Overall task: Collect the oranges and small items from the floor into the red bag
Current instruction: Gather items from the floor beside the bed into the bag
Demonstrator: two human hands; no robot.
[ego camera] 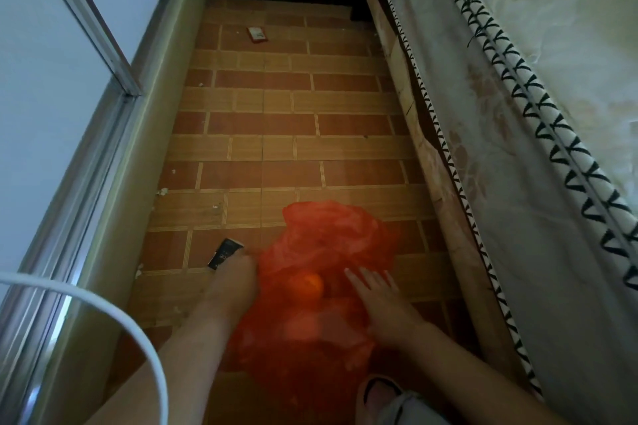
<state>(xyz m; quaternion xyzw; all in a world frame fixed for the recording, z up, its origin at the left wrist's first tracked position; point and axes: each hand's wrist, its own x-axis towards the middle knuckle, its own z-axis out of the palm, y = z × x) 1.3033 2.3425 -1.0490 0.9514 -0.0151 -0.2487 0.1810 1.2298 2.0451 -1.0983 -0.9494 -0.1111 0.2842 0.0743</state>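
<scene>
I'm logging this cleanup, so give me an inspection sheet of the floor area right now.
Surface: brown brick-pattern tiled floor, scattered with pale crumbs.
Job's things: crumpled translucent red plastic bag on the floor; round orange fruit at its opening; black tube-like packet at the left hand's fingertips; small red-and-white card far off.
Clutter: grey slipper near the bag.
Hands: left hand reaching to the packet, grip unclear; right hand flat on the bag.
Cables: white cord, lower left.
Surroundings: mattress with black-and-white piping right; metal-framed door left.
</scene>
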